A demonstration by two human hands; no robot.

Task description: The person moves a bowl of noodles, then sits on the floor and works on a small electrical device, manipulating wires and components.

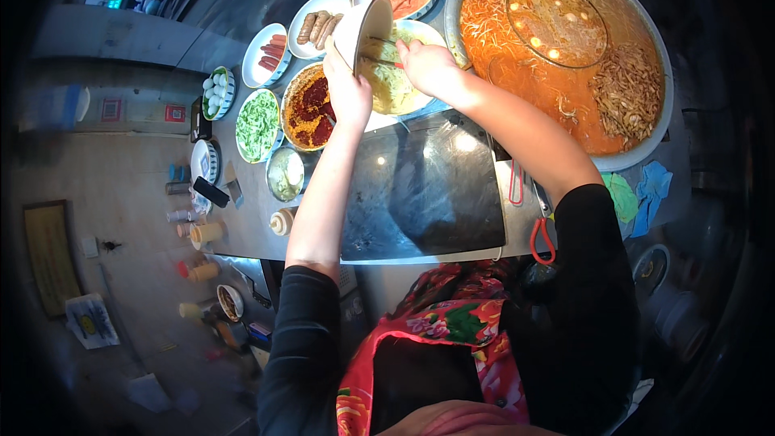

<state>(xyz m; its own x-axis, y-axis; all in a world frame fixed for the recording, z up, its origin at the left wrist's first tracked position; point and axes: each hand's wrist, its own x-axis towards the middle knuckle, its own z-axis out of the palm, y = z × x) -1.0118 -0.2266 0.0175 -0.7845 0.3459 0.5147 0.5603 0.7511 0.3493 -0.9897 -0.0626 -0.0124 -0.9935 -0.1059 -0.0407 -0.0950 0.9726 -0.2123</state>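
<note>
- White, round, deep bowl point(349, 36) is tipped on its side at top centre — the left hand point(349, 97) grips its outer wall, the right hand point(428, 69) closed on a thin dark utensil point(383, 61) at its mouth.
- Flat, dark panel point(440, 186) spreads below, reaching the grey counter point(262, 194)'s front edge.
- Wide, round metal pot point(667, 93) of orange-red soup fills upper right — just beside the right forearm point(517, 125).
- Round bowl of dark-red-and-yellow food point(284, 115) sits close left of the left hand.

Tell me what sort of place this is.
Probably a food stall or small eatery's kitchen. A huge pan of red broth, bowls of sausages and chopped greens, and squeeze bottles suggest it.
</note>
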